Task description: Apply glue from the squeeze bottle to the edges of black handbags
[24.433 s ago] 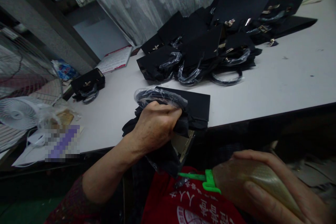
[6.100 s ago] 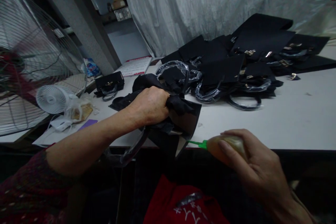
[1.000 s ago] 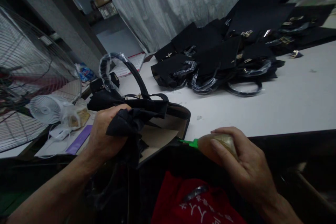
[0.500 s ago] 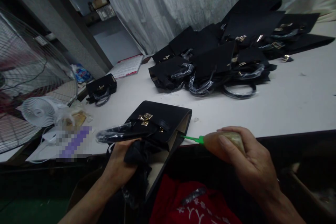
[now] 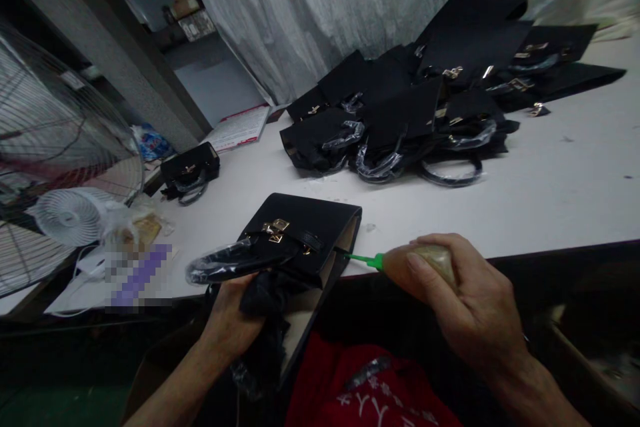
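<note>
A black handbag [image 5: 305,217] with gold clasp hardware and a plastic-wrapped handle [image 5: 220,263] rests partly over the front edge of the table. Its open side faces right and shows a beige inner face. My left hand [image 5: 235,317] is closed around the bag's lower part, by bunched black material that hides some of the fingers. In my right hand [image 5: 475,300] is a squeeze bottle [image 5: 400,270] of amber glue-like liquid, lying nearly level. Its thin green nozzle [image 5: 360,258] points left, with the tip at the bag's open side edge.
Several black handbags [image 5: 400,113] are heaped at the back of the white table [image 5: 560,187]. One small black bag [image 5: 190,167] lies at the left, near printed sheets [image 5: 243,128]. A small white fan [image 5: 67,217] and a large caged fan [image 5: 60,127] stand at the left.
The nozzle tip has shifted slightly left and up along the bag's side edge. My left hand keeps its hold on the bag. The whole view has moved a little.
</note>
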A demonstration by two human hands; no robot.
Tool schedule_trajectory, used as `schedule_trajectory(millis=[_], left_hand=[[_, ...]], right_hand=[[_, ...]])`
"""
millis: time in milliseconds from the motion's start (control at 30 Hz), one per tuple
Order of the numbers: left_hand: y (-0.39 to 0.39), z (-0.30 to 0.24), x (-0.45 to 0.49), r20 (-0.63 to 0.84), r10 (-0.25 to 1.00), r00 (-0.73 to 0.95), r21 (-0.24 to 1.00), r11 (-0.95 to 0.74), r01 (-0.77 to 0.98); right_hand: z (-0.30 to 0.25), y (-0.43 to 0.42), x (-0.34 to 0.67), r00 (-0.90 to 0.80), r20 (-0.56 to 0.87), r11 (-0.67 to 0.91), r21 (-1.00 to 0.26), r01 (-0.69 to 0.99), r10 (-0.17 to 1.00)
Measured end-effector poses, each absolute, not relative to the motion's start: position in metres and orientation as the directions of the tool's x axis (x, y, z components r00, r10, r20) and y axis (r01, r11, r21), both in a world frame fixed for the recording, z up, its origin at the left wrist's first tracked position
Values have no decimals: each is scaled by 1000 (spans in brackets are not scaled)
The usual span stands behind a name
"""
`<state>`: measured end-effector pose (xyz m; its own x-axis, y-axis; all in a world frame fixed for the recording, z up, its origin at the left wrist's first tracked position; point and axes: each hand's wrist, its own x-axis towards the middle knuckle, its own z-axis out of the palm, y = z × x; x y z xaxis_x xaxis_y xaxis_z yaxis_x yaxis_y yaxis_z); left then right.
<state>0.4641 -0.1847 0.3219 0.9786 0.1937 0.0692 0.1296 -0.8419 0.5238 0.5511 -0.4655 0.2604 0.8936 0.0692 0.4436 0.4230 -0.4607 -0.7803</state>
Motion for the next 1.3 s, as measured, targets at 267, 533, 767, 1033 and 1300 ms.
schedule_trajectory(millis=[267,533,767,1033,1300], left_hand=[[-182,317,464,49,268,962,553,-810,197],[-180,309,457,-8,330,944,532,-798,283],[-178,306,458,-4,320,947,505,-817,278],[-176,304,455,30,292,956,464,-852,245],[-171,299,451,72,250,966,464,-866,190]], right_hand=[[266,-462,552,922,376,-437,-817,377,93],[268,-463,550,939,309,-407,-846,344,151],[268,-466,544,929,291,-355,-863,358,230],[266,-465,542,913,320,-370,-840,397,254],[267,-465,536,897,343,-365,-826,430,278]])
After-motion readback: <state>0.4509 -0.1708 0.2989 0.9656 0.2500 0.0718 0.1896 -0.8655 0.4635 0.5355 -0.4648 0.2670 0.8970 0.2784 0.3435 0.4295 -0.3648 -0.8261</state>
